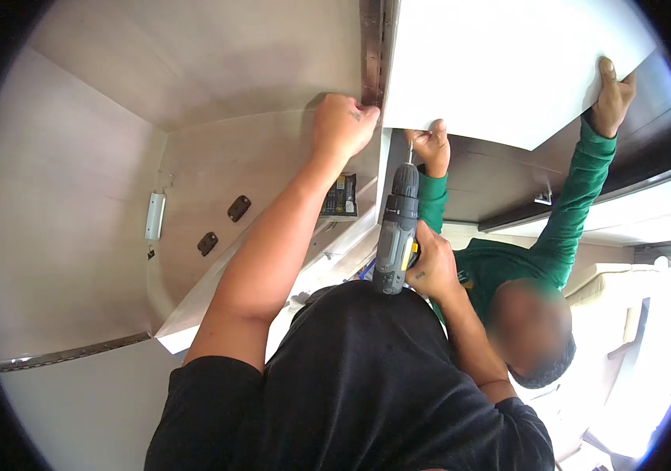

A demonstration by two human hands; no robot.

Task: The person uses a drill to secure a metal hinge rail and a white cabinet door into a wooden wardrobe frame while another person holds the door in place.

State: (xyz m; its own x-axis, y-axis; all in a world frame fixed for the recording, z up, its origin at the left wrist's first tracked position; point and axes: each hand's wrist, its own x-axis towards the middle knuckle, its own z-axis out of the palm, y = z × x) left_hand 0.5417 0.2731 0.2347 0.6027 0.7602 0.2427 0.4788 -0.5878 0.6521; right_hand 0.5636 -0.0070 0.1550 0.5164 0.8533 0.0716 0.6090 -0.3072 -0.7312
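Observation:
My right hand is wrapped round the handle of a grey and black cordless drill. The drill's thin bit points up toward the lower edge of a white panel. My left hand is closed at the cabinet's edge, beside the lower end of a long brown metal hinge strip; what its fingers pinch, if anything, is hidden. A co-worker in a green sleeve holds the panel, one hand at its lower edge and the other hand at its right side.
Inside the wooden cabinet lie two dark oval plates, a white elongated fitting and a black packet. Another hinge strip runs along the lower left edge. The co-worker's head and shoulders are close to my right arm.

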